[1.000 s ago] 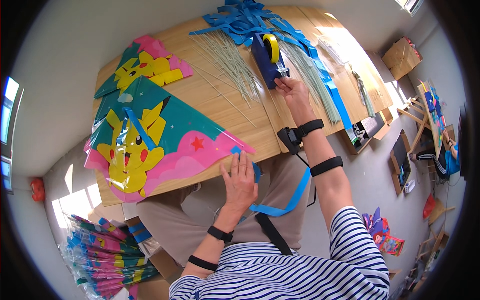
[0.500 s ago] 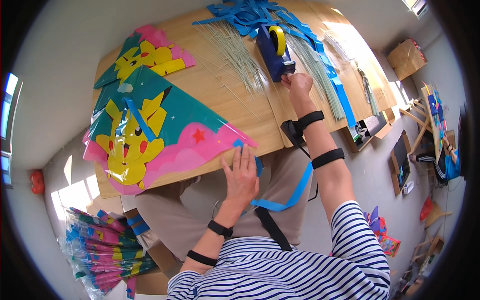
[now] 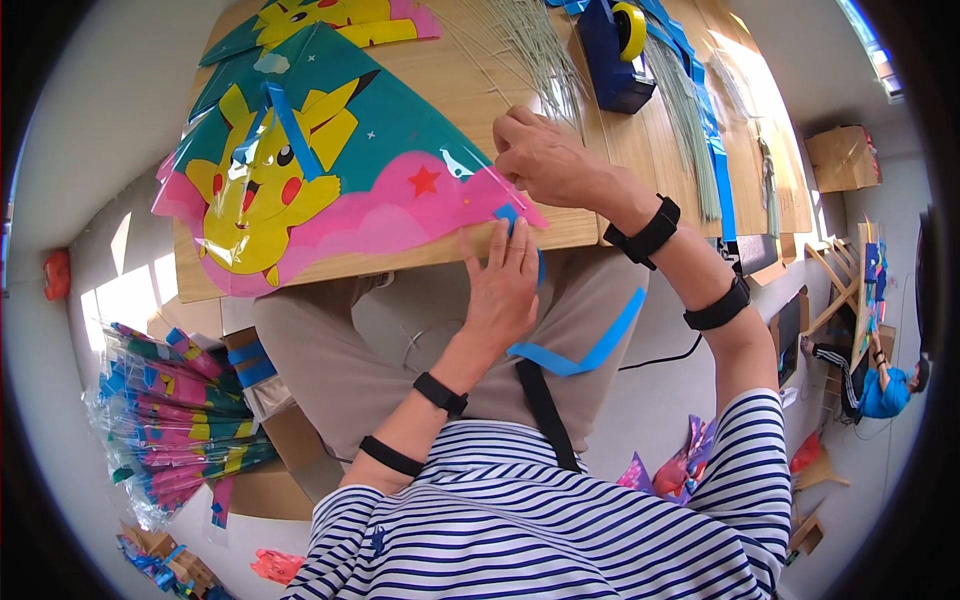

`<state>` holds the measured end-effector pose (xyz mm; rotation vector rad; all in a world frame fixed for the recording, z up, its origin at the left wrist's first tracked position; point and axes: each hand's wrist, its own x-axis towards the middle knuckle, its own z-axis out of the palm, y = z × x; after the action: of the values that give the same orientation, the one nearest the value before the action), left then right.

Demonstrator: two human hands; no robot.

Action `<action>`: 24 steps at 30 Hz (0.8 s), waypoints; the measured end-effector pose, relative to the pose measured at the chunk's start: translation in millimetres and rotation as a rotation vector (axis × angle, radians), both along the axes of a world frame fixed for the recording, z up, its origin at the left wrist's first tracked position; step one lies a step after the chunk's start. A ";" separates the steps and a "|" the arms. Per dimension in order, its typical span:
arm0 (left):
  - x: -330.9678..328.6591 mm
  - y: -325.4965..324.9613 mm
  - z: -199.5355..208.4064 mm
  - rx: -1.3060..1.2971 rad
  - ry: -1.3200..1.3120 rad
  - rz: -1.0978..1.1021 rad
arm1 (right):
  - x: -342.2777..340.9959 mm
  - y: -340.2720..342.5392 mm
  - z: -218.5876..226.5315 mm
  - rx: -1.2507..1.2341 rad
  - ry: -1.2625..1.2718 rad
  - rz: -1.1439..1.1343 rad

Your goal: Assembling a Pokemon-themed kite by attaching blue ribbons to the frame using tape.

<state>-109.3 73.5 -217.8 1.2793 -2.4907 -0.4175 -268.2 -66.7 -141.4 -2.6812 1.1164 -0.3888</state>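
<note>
A green and pink kite sheet with a yellow cartoon figure lies on the wooden table, its pointed corner toward me. At that corner, the stretched fingers of my left hand lie flat against the end of a blue strip. A longer blue ribbon hangs below this hand over my lap; whether the two join is hidden. My right hand is just above the corner, fingers pinched together. Whatever is between those fingertips is too small to make out.
Beyond my right hand stands a dark blue tape dispenser with a yellow roll. Thin pale rods and more blue strips lie around it. Another kite is at the far left. Plastic-wrapped kites lean by a cardboard box.
My right hand has come away from the tape dispenser, back toward the kite's corner. My left hand stays at the corner on the blue strip. The view has shifted.
</note>
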 end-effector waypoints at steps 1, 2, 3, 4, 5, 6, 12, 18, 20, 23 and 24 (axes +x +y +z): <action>-0.1 0.0 -1.0 -0.014 0.010 0.010 | 6.9 -0.7 -2.1 -0.004 0.067 0.038; -1.2 0.0 -1.3 -0.028 0.021 0.017 | 12.1 -0.7 -4.3 -0.009 0.134 0.073; -1.4 0.0 -1.6 -0.042 0.032 0.024 | 16.3 -2.0 -6.4 -0.015 0.171 0.102; -0.4 0.0 -1.9 -0.045 0.037 0.029 | 19.8 -4.3 -8.5 -0.022 0.208 0.129; -0.3 0.2 -2.3 -0.048 0.044 0.034 | 23.1 -5.1 -8.4 -0.028 0.247 0.158; -0.2 0.3 -2.7 -0.051 0.051 0.039 | 25.8 -4.9 -8.3 -0.033 0.263 0.178; -1.1 1.2 -3.0 -0.047 0.104 0.059 | 35.7 -5.1 -14.0 -0.065 0.315 0.295; -1.4 0.2 -4.5 -0.100 0.114 0.065 | 44.4 -8.7 -25.5 -0.178 0.362 0.393; -1.4 -0.2 -4.8 -0.097 0.099 0.059 | 45.2 -9.6 -27.5 -0.182 0.371 0.414; -1.1 -0.6 -5.0 -0.097 0.083 0.059 | 47.6 -10.7 -29.0 -0.236 0.385 0.440; -1.2 -0.6 -5.2 -0.097 0.079 0.060 | 48.4 -10.5 -28.9 -0.227 0.394 0.440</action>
<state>-110.5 72.9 -223.0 1.2708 -2.3700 -0.3220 -219.8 -77.2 -170.3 -3.1859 0.5465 0.1024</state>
